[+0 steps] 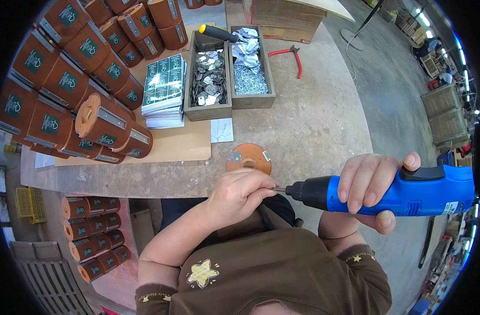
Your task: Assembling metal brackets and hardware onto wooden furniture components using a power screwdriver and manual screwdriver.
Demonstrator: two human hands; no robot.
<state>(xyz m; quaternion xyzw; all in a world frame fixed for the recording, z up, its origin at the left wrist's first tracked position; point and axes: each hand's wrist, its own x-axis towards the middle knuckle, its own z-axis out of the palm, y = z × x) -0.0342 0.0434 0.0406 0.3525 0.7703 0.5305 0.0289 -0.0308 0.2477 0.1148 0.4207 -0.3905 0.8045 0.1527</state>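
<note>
Brown shirt point(287, 262) faces scuffed table point(313, 126) and grey floor point(389, 102) — right grip point(370, 179) wraps driver point(431, 195), left grip point(237, 194) pinches bit point(281, 189)

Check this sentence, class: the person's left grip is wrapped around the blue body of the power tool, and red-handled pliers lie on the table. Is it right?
Not quite: the head view shows the right grip around the blue body of the power tool, not the left grip, which is at its slim metal bit. The red-handled pliers do lie on the table.
</note>
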